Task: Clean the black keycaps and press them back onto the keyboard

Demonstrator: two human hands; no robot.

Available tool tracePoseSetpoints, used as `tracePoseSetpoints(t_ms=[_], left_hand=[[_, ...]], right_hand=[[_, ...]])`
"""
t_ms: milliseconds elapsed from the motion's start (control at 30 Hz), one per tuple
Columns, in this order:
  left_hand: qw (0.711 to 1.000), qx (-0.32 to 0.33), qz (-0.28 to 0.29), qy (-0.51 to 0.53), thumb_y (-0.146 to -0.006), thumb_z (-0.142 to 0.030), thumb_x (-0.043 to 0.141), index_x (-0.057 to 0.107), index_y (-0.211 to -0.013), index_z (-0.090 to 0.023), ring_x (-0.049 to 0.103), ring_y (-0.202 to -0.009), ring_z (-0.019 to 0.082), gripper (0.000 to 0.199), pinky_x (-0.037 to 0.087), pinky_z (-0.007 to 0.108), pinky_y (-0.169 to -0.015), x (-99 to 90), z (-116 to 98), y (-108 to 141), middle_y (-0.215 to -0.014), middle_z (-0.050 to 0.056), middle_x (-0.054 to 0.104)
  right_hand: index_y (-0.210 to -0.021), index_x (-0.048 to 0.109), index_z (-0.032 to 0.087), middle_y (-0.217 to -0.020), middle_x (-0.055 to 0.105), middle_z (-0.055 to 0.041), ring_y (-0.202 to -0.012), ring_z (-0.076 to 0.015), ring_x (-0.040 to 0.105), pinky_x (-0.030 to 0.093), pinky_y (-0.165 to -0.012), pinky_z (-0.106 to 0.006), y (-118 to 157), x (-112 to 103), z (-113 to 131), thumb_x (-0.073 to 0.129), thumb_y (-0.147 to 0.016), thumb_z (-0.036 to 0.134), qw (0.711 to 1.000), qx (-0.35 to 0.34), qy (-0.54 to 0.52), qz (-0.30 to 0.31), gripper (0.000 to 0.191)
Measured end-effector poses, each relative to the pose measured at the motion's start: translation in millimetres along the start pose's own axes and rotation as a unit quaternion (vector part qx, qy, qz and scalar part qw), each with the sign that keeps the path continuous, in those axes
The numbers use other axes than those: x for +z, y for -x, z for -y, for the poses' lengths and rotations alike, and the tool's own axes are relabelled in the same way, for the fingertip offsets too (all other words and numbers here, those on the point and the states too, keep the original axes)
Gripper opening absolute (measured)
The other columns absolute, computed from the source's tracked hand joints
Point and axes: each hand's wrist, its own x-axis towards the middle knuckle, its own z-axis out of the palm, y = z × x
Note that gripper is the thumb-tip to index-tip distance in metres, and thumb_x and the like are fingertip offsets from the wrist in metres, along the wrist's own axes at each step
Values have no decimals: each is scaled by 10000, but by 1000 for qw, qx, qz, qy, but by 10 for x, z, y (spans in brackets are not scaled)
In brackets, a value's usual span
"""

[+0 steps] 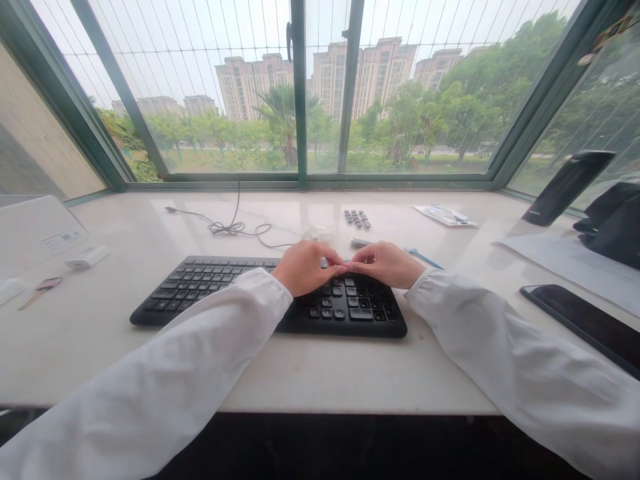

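Note:
A black keyboard [200, 283] lies on the white countertop, with some key positions bare on the number pad at its right end. Over the back of that right part, my left hand [311, 268] and my right hand [385, 263] meet fingertip to fingertip. Both have thumb and forefinger pinched together. Whatever sits between the fingertips is too small or hidden to make out. Loose keycaps [357, 219] stand in a small group behind the keyboard. Close to my right hand are a grey tool [359, 243], partly covered, and a thin blue stick [425, 259].
The keyboard's cable [230, 228] lies coiled behind it. A clear packet [445, 215] rests at the back right. Farther right are papers [565, 260], a phone [585, 320] and an upright black object [567, 187]. A white box [40, 233] stands left, below the window.

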Motion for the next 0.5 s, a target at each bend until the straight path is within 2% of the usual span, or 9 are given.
tracePoseSetpoints(t_ms=[200,333,500], left_hand=[[1000,17,17,9,-799,-414,663,770,-890,-291,589,-743,140,186,417,252,-671,-22,31,-20,-850,-16,719],[999,29,32,-6,-795,-442,668,767,-918,-313,587,-737,134,204,411,247,-656,-38,57,-26,-851,-22,706],[993,87,41,-74,-837,-453,622,762,-942,-312,599,-742,137,224,397,252,-646,-62,80,-26,-875,-10,699]], right_hand=[[-782,760,192,-711,685,-12,-659,-140,549,371,-614,-265,27,-3,54,616,-768,545,1000,19,13,-20,382],[-778,762,197,-663,670,-6,-635,-137,548,362,-589,-263,40,3,61,620,-757,559,999,23,10,-25,389],[-768,765,193,-669,677,-14,-639,-140,553,370,-587,-261,41,14,65,628,-754,548,999,24,17,-39,381]])
